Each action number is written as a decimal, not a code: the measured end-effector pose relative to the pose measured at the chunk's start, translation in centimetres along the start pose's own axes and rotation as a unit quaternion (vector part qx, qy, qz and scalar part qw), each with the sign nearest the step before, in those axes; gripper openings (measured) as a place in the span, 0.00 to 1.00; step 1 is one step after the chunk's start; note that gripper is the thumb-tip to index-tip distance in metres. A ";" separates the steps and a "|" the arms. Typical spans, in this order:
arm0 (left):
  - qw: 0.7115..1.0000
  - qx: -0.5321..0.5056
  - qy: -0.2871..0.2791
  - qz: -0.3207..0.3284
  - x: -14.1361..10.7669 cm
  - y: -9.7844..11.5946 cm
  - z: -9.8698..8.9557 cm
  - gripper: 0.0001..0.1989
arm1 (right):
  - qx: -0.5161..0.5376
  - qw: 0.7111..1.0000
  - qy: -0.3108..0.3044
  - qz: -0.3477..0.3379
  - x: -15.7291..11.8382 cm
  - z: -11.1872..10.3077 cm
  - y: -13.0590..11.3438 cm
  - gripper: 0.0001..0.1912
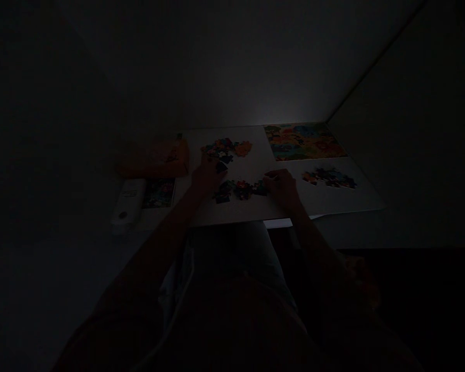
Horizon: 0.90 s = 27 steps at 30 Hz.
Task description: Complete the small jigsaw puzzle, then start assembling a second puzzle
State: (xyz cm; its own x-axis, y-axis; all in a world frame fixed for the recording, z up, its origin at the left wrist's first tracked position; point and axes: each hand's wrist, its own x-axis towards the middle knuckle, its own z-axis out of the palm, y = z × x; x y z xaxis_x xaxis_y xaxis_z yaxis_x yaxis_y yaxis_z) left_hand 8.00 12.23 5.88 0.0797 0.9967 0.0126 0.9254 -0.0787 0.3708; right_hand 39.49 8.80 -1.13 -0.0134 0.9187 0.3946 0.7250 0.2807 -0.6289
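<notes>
The view is very dark. My left hand (207, 175) rests over the white table, its fingers and thumb apart around a dark puzzle piece (221, 167). Just beyond its fingertips lies a heap of colourful puzzle pieces (220, 147), with orange ones on the right side. My right hand (282, 186) is closed in a pinch at the right end of a row of joined or touching pieces (242, 190). Between its fingertips is a puzzle piece, mostly hidden by them. A dark piece (260, 188) lies beside those fingertips.
A colourful picture sheet (304, 142) lies at the back right of the table (251, 211). More loose pieces (329, 177) are in front of it. On the left stand an orange box (174, 160), a dark picture card (158, 193) and a white object (128, 201).
</notes>
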 end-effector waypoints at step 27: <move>0.989 0.014 -0.058 0.136 -0.5 -3.8 0.2 0.20 | -0.015 1.000 -0.021 0.006 -0.1 -0.1 -0.6 0.17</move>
State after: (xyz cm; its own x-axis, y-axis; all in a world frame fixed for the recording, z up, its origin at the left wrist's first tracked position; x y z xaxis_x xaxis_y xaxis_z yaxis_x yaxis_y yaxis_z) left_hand 4.53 12.01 4.24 0.3674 0.9301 0.0006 0.8737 -0.3454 0.3426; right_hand 39.08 8.50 -0.74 -0.0332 0.9327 0.3591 0.7454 0.2624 -0.6127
